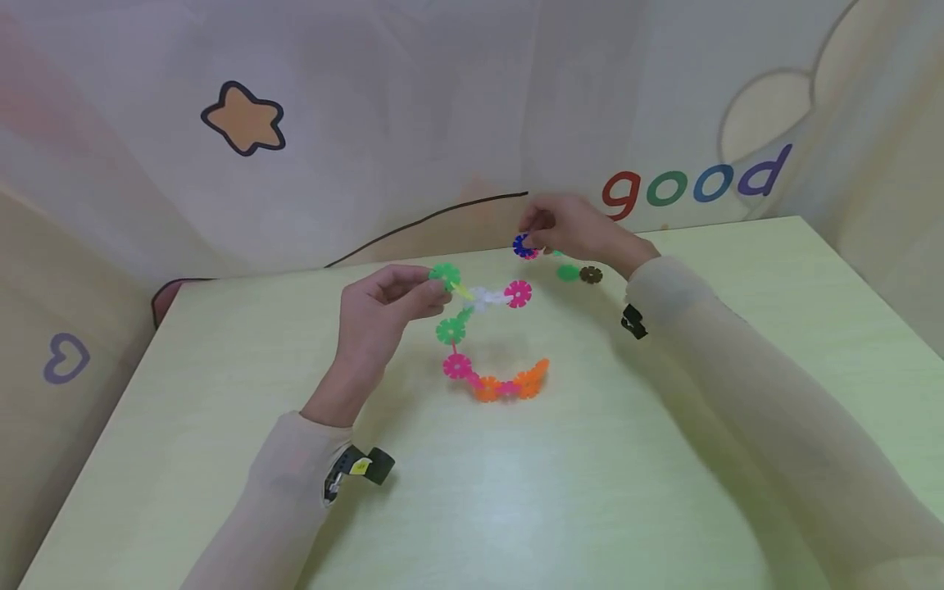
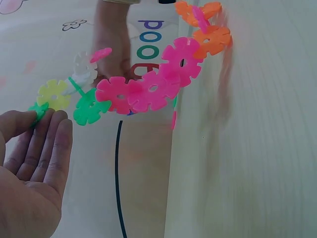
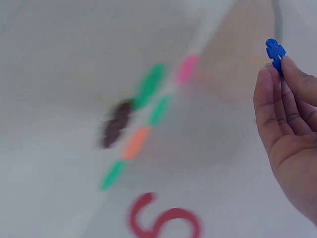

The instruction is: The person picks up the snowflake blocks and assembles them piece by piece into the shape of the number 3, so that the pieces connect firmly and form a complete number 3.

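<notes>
My left hand (image 1: 376, 319) pinches a green snowflake disc (image 1: 445, 276) between thumb and fingers. That disc belongs to a chain of slotted plastic snowflake discs, held up over the table. A yellow disc (image 2: 53, 94) follows the pinched one, then white discs (image 1: 483, 300) with a pink disc (image 1: 519, 293) at their far side. Below curves a run of green, pink (image 1: 457, 366) and orange discs (image 1: 528, 384). Up and to the right, my right hand (image 1: 575, 229) pinches a loose blue snowflake disc (image 3: 275, 52) by its edge, apart from the chain.
Near the table's back edge, below my right hand, lie several loose discs, among them a green one (image 1: 568, 273) and a brown one (image 1: 591, 274). A printed curtain (image 1: 413, 123) hangs right behind the pale table (image 1: 472, 508).
</notes>
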`<action>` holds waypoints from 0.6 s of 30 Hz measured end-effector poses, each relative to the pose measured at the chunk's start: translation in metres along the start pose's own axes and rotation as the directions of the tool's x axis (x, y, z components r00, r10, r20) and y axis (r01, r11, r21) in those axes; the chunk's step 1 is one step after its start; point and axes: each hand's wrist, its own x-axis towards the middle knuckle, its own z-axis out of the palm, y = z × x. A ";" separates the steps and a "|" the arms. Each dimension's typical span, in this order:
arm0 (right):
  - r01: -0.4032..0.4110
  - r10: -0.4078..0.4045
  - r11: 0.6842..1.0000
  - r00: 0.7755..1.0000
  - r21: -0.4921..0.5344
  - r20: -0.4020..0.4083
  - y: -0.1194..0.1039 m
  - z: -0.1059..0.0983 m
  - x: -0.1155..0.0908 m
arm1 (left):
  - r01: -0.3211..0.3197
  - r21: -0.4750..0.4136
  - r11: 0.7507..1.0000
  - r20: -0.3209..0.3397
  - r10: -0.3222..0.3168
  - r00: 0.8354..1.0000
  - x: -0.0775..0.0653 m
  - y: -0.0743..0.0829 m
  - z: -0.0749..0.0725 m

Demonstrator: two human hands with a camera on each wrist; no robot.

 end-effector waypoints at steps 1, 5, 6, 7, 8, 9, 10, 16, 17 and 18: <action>0.032 -0.032 0.999 0.999 0.013 -0.008 -0.007 -0.002 -0.001 | -0.002 -0.001 1.000 0.002 0.002 1.000 0.000 0.000 0.000; 0.133 -0.133 0.991 0.991 0.006 -0.031 -0.037 -0.006 -0.005 | 0.003 -0.010 1.000 0.007 -0.003 1.000 0.000 0.000 0.000; 0.158 -0.158 0.987 0.987 0.013 -0.034 -0.044 -0.006 -0.006 | 0.005 -0.015 1.000 0.009 -0.005 1.000 0.000 0.000 0.000; 0.185 -0.184 0.982 0.982 0.022 -0.038 -0.051 -0.007 -0.007 | 0.008 -0.018 1.000 0.010 -0.008 1.000 0.000 0.000 0.000; 0.211 -0.210 0.977 0.977 0.030 -0.041 -0.057 -0.007 -0.008 | 0.011 -0.020 1.000 0.013 -0.010 1.000 0.000 0.000 0.001; 0.239 -0.238 0.970 0.970 0.038 -0.045 -0.064 -0.007 -0.009 | 0.012 -0.022 1.000 0.015 -0.012 1.000 0.000 0.000 0.001; 0.269 -0.267 0.962 0.963 0.054 -0.046 -0.070 -0.007 -0.011 | 0.013 -0.023 1.000 0.017 -0.013 1.000 0.000 0.000 0.001; 0.433 -0.433 0.891 0.901 0.138 -0.033 -0.096 -0.005 -0.012 | 0.020 -0.017 1.000 0.028 -0.020 0.999 0.000 0.000 0.001; 0.450 -0.451 0.880 0.892 0.152 -0.028 -0.098 -0.005 -0.012 | 0.022 -0.013 1.000 0.030 -0.022 0.999 0.000 0.000 0.001; 0.465 -0.468 0.870 0.883 0.166 -0.020 -0.101 -0.004 -0.012 | 0.023 -0.010 1.000 0.032 -0.023 0.999 0.000 0.000 0.001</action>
